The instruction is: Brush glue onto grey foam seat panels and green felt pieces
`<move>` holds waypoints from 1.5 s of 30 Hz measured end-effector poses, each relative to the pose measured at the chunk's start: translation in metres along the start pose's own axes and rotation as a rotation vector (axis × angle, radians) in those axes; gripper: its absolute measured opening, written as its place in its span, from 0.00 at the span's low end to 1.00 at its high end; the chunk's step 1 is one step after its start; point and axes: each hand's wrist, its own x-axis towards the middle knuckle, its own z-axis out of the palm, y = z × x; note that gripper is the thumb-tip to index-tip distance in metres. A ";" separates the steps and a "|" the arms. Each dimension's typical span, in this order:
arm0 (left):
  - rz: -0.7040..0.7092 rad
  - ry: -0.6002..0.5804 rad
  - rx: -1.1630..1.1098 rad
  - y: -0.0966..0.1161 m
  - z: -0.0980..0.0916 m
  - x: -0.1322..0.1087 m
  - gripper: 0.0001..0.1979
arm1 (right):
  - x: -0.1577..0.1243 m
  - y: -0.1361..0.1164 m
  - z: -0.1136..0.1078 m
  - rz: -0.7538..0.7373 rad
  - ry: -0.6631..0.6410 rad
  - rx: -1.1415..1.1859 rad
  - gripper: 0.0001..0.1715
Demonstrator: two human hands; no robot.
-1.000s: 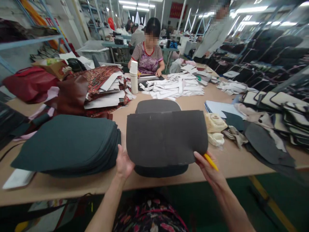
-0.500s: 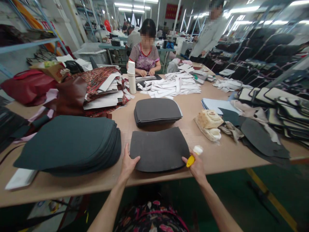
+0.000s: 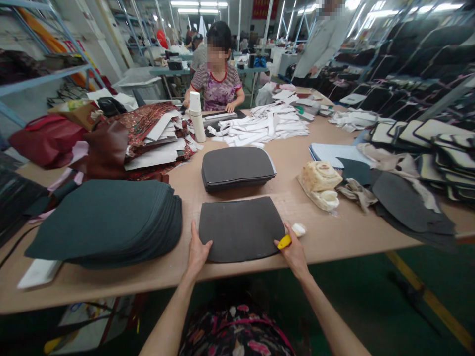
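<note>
A dark grey sheet panel (image 3: 241, 228) with a curved near edge lies in front of me, close to the table's front edge. My left hand (image 3: 198, 251) grips its left edge, thumb on top and fingers along the side. On the opposite edge, my right hand (image 3: 295, 250) presses its thumb against the panel. That same hand holds a brush with a yellow handle (image 3: 284, 242) and white tip (image 3: 299, 230), the tip pointing away to the right. Just beyond the panel sits a stack of similar grey pieces (image 3: 237, 165).
To the left rises a tall stack of dark green panels (image 3: 96, 217). A cream bottle (image 3: 197, 118) stands near white strips (image 3: 267, 126). On the right are a yellowed foam block (image 3: 321, 176), grey cut pieces (image 3: 404, 202) and padded panels (image 3: 393, 138). A co-worker (image 3: 218, 84) sits across the table.
The panel's far edge, bowed before, now looks straighter and the sheet lies flatter. Both hands keep their places on its sides. The co-worker's hands have moved apart.
</note>
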 end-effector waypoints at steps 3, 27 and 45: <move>-0.012 -0.007 0.011 -0.002 0.002 0.001 0.48 | 0.001 0.003 -0.001 -0.004 -0.022 -0.016 0.41; 0.205 -0.002 0.086 -0.014 0.012 0.003 0.44 | 0.005 0.004 -0.004 -0.047 -0.069 -0.233 0.41; 0.301 -0.042 0.164 -0.018 0.006 0.007 0.37 | 0.013 0.015 -0.005 -0.038 0.015 -0.309 0.34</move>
